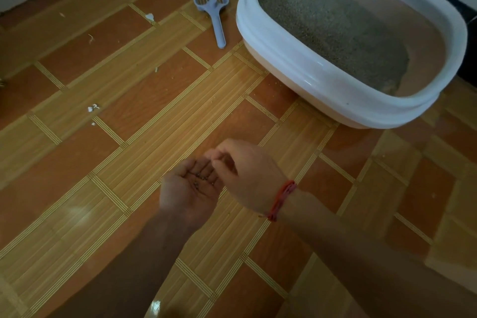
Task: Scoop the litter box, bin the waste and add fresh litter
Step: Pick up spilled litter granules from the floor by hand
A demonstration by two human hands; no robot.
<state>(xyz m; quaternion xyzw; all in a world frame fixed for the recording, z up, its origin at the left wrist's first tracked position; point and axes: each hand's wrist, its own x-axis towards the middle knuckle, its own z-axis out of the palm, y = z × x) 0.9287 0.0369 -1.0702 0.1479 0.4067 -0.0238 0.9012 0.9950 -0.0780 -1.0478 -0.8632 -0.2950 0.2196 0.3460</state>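
Cupping stray grains (201, 178) in released left hand (188, 188); right hand (242, 175) pinching over palm, contents unclear. Keeping palm level, carrying to box (296, 70), tipping low over litter (330, 23)

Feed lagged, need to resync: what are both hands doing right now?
Left hand: open, palm up, a few litter grains on it.
Right hand: fingertips pinched together; contents cannot be told.

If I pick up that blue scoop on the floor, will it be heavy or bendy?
Probably light: the scoop looks like thin plastic full of slots. Likely stiff, not floppy, since it keeps its moulded shape lying on the floor. Its flat bottom probably stops it rolling.
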